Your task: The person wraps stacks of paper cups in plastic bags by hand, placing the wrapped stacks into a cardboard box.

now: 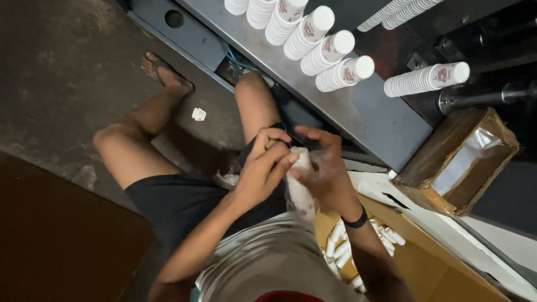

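Both hands are clamped on a stack of white paper cups (300,187) that sits inside a clear plastic sleeve, held right over the lap. The left hand (263,168) wraps the upper part of the stack, fingers curled around the top end. The right hand (324,170) grips it from the other side, with a black wristband (356,219) on that wrist. The two hands are close together, nearly touching at the top of the stack.

Just beside the right forearm there's an open cardboard box (425,263) with more sleeved cup stacks lying in it. Further out, a row of printed cup stacks (330,50) lies along the grey metal machine counter (369,112). A second cardboard box lined with plastic (461,162) sits near it. A small crumpled scrap (198,114) lies on the concrete floor near the sandaled foot (165,72).
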